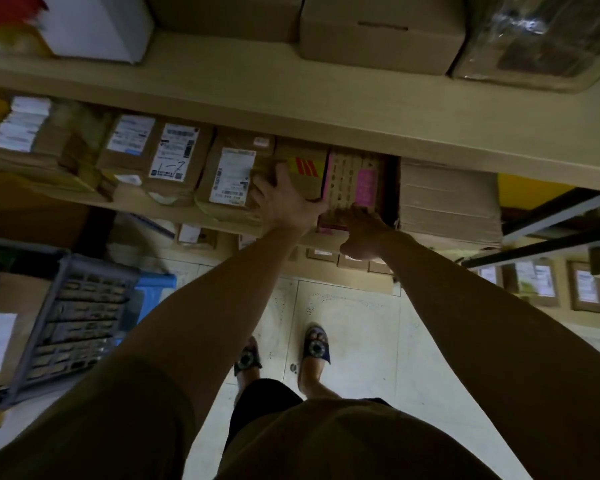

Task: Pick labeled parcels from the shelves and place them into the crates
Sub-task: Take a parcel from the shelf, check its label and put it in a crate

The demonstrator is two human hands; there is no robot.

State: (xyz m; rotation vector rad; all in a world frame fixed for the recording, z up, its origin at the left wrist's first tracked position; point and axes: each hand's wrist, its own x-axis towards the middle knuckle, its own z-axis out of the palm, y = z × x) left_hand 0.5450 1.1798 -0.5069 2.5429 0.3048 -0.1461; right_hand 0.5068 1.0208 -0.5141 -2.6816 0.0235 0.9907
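Note:
I look down a shelving unit. On the middle shelf (174, 207) brown parcels stand in a row, several with white labels, such as one labeled parcel (227, 174). My left hand (284, 199) lies with spread fingers on a brown parcel with a yellow and red sticker (307, 171). My right hand (364, 233) has its fingers curled at the lower front edge of a pink patterned box (355, 181) beside it; whether it grips the box is unclear. A dark grey crate (80, 320) stands on the floor at the left.
Big cardboard boxes (378, 32) fill the top shelf. A stack of flat cardboard (447, 199) sits right of the pink box. More labeled parcels (541, 282) stand on a lower rack at the right. A blue crate (156, 292) lies behind the grey one. My feet stand on pale floor tiles (361, 334).

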